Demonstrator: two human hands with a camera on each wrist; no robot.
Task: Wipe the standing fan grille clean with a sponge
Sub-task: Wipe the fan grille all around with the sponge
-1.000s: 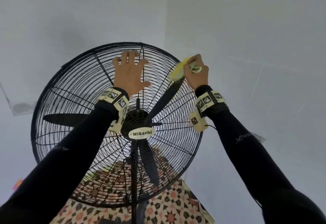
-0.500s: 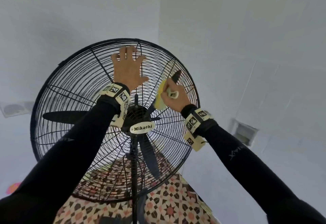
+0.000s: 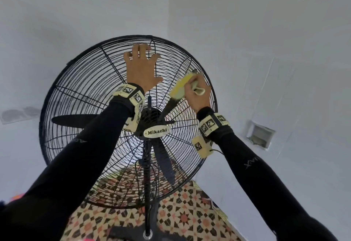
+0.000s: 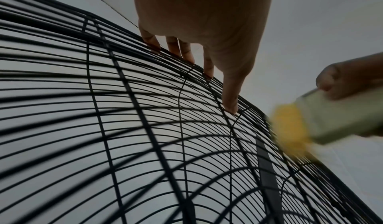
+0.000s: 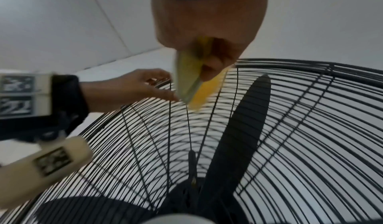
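Sponge (image 3: 179, 86) pressed against grille (image 3: 79, 88) at upper right, gripped in right hand (image 3: 197, 93). Left hand (image 3: 141, 67) lies flat, fingers spread, on grille top.

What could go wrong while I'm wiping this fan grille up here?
The left hand braces the top of the grille with fingertips poking between the wires, so they could snag. The right hand pushes the sponge near the rim of a tall stand fan; hard strokes might rock it. The sponge could also catch on the wires.

"Mikachi" on fan hub badge (image 3: 156, 132)
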